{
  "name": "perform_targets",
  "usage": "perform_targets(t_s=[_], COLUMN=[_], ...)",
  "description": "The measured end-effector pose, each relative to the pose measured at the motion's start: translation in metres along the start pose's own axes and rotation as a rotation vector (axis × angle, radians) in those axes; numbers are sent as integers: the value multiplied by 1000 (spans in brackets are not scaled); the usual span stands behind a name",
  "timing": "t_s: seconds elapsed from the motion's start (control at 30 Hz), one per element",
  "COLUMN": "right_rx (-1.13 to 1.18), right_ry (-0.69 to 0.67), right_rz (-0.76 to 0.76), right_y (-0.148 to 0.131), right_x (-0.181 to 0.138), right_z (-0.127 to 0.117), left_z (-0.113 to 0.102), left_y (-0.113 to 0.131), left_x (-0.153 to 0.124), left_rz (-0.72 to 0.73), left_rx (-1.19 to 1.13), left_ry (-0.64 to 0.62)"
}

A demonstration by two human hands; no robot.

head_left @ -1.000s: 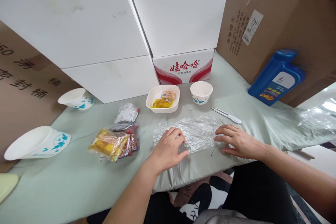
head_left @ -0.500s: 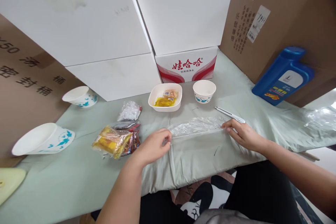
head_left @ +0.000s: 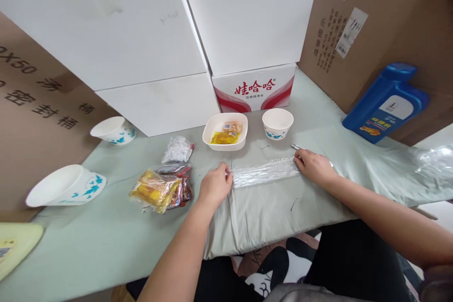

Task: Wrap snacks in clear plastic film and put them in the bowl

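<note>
A strip of clear plastic, perhaps a flattened bag (head_left: 264, 173), is stretched low over the cloth between both hands. My left hand (head_left: 216, 181) pinches its left end, fingers closed. At the other end, my right hand (head_left: 313, 166) is closed on the plastic and covers most of a silver pen (head_left: 296, 146). Beyond the plastic stands a white tray (head_left: 208, 142) with a yellow sachet (head_left: 224, 138) and a pinkish packet (head_left: 232, 126) in it. A paper bowl (head_left: 278, 124) with blue leaf prints is to the tray's right.
Left of my left hand lie yellow and dark red food packets (head_left: 159, 188) and a white packet (head_left: 177, 149). Two more paper bowls (head_left: 85, 188) lean by a cardboard box (head_left: 21, 141). White boxes (head_left: 155, 104) line the back; a blue bottle (head_left: 384, 104) stands right.
The plastic has gone from crumpled and loose to a narrower, flatter, tauter strip. My right hand has shifted left and now covers more of the pen. The view has turned slightly.
</note>
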State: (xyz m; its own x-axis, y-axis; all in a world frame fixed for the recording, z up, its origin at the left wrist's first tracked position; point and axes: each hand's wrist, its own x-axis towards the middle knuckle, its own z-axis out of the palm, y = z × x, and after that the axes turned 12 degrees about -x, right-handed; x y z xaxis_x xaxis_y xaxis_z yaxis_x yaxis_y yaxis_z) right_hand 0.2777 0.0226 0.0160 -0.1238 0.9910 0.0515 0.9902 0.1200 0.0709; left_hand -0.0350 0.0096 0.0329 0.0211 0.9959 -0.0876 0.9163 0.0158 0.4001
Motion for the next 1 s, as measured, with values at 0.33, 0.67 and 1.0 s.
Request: perform_targets(t_s=[0.33, 0.67, 1.0], right_rx=[124, 100, 270], right_ry=[331, 71, 44], right_rz=[-560, -631, -693], right_y=[-19, 18, 18], right_x=[-18, -27, -106], right_z=[-9, 10, -11], left_z=[3, 19, 27], left_y=[20, 12, 45], left_x=[-25, -17, -57], left_rz=[403, 376, 521], left_rx=[-19, 17, -8], left_ry=[381, 63, -214])
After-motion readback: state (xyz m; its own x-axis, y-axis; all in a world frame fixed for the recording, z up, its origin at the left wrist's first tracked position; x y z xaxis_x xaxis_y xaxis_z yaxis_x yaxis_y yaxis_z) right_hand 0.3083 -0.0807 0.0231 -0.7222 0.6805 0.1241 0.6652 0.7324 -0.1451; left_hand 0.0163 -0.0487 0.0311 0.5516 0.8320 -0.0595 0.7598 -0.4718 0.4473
